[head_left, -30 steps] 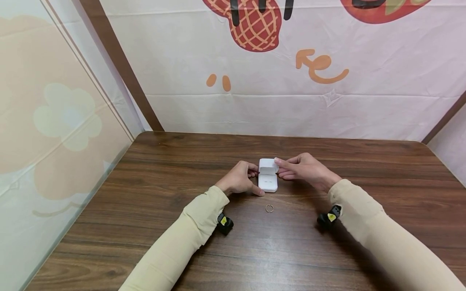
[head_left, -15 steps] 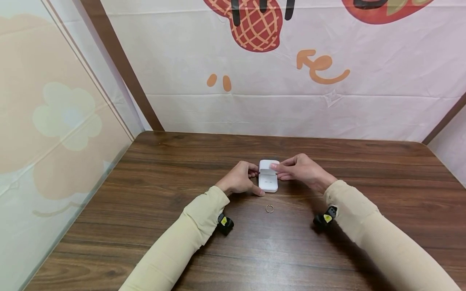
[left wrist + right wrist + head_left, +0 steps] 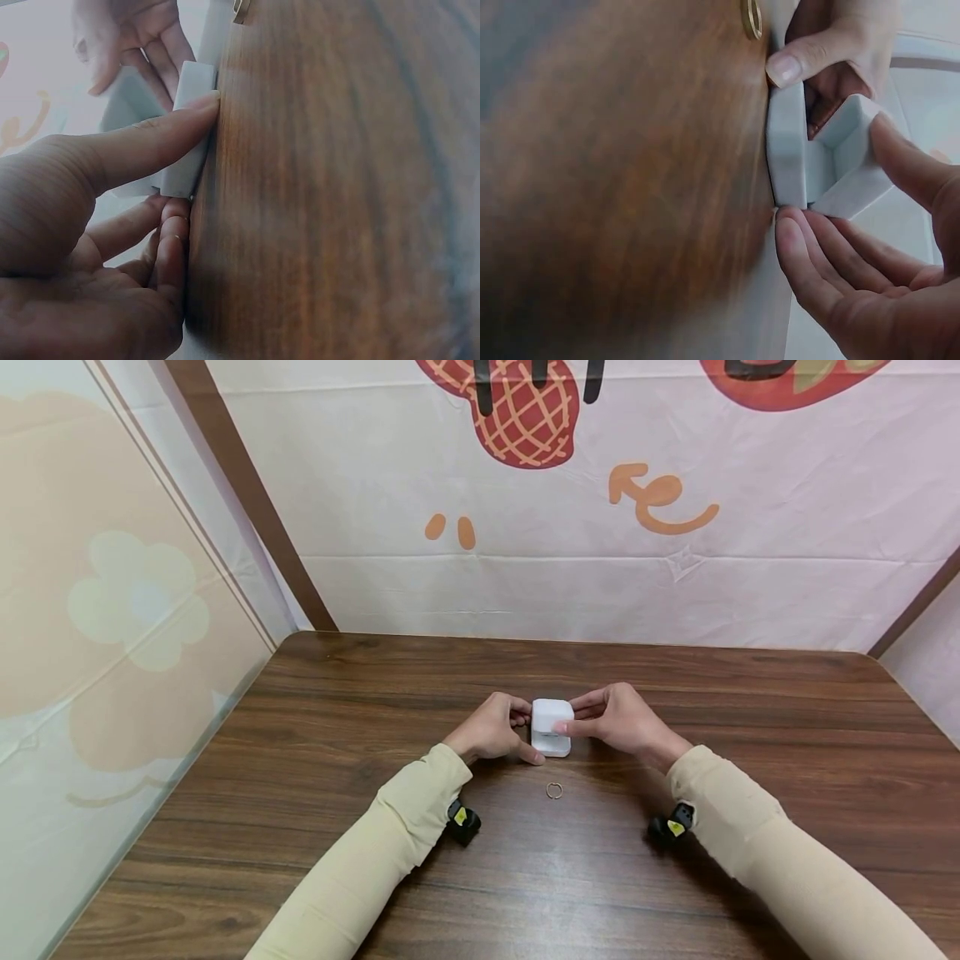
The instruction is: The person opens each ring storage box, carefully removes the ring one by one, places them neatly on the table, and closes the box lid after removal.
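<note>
A small white ring box (image 3: 551, 714) sits on the wooden table, its lid (image 3: 859, 176) tilted partway down over the base (image 3: 787, 150). My left hand (image 3: 495, 728) holds the base from the left, thumb at the front edge and fingers at the side and back. From the right, my right hand (image 3: 628, 720) grips the lid, its thumb on the lid's front edge and its other fingers by the hinge side. A thin gold-coloured ring (image 3: 749, 19) lies on the table just in front of the box, touched by neither hand. The slot inside the base is mostly hidden by the lid.
The brown wood-grain table (image 3: 375, 681) reaches back to a printed cloth backdrop (image 3: 562, 593). Another printed cloth (image 3: 135, 710) hangs along the left side. A small black camera is strapped to each wrist, the left camera (image 3: 463, 822) close above the tabletop.
The lid has swung forward and down from wide open to partly closed, with my right thumb moving down and nearer along with it. My left hand and the ring have stayed in place.
</note>
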{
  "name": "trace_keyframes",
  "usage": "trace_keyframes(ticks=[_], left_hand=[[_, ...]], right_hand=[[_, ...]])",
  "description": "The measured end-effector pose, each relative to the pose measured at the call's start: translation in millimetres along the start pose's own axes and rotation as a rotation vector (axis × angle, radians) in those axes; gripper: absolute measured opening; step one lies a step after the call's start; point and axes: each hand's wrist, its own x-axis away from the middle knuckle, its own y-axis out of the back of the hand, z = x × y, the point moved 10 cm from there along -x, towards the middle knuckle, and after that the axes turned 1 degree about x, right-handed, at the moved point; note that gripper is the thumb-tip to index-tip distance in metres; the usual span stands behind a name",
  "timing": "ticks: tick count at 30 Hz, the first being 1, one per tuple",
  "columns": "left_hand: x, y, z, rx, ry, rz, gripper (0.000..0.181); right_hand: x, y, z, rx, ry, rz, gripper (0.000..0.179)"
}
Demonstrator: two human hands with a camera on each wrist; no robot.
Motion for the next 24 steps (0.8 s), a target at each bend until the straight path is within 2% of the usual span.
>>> trace_keyframes(ticks=[6,17,24], left_hand=[[0.6,0.6,-0.3,0.009,-0.005,-0.001,0.056],[-0.9,-0.8,0.4,0.013,0.003,0.008,0.055],[-0.1,-0.5,1.3,0.009,0.014,0.007,0.057]], right_hand=[[3.9,-3.8,6.7,0.045,0.070,-0.024,0.051],[9.8,-4.0,12.4,0.207,0.081,-0.088,0.051],[12.7,-5.8,12.0,0.198,0.082,-0.085,0.054]])
